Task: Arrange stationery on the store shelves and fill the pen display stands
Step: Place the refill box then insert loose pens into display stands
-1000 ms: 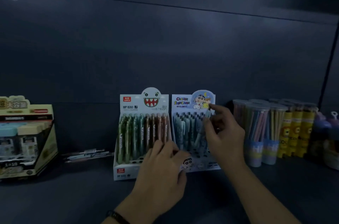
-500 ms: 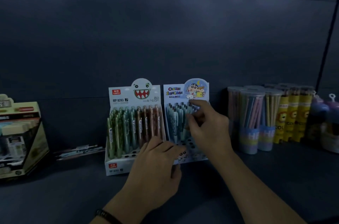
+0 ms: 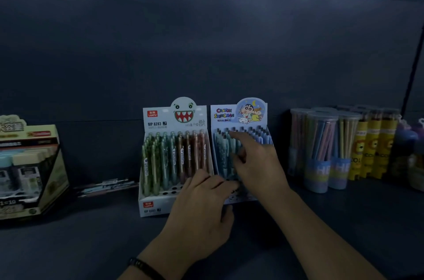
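A stationery shop: dark shelf (image 3: 321, 222) lined with retail pen display stands (image 3: 160, 201) and pencil tubs (image 3: 321, 153).

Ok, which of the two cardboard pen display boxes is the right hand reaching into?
The pale blue cartoon-boy box, right of the white shark-mouth box: the right hand has fingers among its blue pens, while the other holds green and brown pens.

Left of the white cardboard pen stand with the toothy monster face (image 3: 158, 119), loose pens (image 3: 107, 184) and a cream cardboard box (image 3: 29, 165) block the back, a blue cartoon-printed pen stand (image 3: 224, 114) crowds its right, a narrow gap precedes clear plastic pencil tubes (image 3: 321, 149), and the dark shelf (image 3: 80, 245) in front lies bare.
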Demonstrator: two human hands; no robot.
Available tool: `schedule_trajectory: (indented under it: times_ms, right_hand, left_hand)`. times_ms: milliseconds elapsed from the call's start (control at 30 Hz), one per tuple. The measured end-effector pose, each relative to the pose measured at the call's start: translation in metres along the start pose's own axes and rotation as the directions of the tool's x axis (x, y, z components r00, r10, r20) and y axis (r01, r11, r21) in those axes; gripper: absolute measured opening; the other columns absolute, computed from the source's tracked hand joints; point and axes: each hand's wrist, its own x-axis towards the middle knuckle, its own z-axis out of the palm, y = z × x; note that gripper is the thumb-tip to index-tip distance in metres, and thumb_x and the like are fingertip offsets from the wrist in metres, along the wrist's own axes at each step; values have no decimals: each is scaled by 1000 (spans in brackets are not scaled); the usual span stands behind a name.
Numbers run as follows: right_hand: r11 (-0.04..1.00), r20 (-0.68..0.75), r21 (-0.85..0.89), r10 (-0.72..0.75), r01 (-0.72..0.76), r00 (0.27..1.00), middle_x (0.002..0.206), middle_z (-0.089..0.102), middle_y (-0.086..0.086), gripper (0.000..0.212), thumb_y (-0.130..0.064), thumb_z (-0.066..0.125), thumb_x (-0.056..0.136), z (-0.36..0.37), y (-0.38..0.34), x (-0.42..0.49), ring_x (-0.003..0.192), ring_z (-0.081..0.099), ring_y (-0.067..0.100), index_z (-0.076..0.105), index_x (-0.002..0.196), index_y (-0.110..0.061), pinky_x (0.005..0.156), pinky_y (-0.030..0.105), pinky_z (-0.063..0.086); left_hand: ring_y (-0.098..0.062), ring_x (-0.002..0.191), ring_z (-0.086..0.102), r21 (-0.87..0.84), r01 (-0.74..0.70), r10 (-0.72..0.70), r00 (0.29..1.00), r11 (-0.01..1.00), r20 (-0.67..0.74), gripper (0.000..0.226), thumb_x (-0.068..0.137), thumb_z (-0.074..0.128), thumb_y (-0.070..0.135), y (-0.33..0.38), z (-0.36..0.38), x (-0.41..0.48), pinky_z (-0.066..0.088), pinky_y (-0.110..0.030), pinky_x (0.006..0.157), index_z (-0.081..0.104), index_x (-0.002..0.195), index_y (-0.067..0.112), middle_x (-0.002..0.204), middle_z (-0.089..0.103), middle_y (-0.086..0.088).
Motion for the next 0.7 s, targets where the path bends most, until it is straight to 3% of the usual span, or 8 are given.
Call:
schedule_trajectory:
  times_ms: [233,367,467,600,700]
  right_hand:
    - [999,-50,33,37,-36,998,74,69,-13,59,-17,74,92,-4,-3,-9,71,66,5,55,147,-30,76,31,60]
    - [998,-119,54,52,-45,992,65,62,-14,44,-18,74,92,-8,-10,-14,64,63,3,61,134,-25,68,36,59]
    - [998,-136,60,40,-32,990,62,59,-10,26,-20,74,92,-9,-25,-17,60,60,5,66,116,-26,62,32,53]
    - [985,-32,163,69,-63,997,62,62,-11,10,-23,71,94,-2,-64,-25,63,63,4,65,90,-32,58,20,48]
    - [965,121,228,101,-127,987,66,62,-7,15,-25,67,98,15,-94,-34,64,61,8,64,84,-31,59,31,54]
  left_hand:
    - [-9,107,44,-27,-8,7,1000,1000,-26,43,89,58,35,-2,-4,-1,45,-31,93,58,132,40,115,57,21]
    - [-6,103,49,-117,18,-33,991,993,-127,30,91,64,29,-10,-14,-2,41,-21,94,63,120,38,113,58,21]
    - [-2,95,54,-220,47,-101,966,974,-239,22,94,69,20,-19,-37,-2,39,-12,89,67,112,32,104,59,19]
    - [-6,85,58,-184,41,-105,930,982,-352,17,92,70,12,-47,-82,-11,46,-16,74,67,101,26,95,59,17]
    - [-7,78,57,-119,136,-170,921,984,-349,18,90,69,14,-88,-103,-33,45,-17,67,65,98,29,89,54,21]
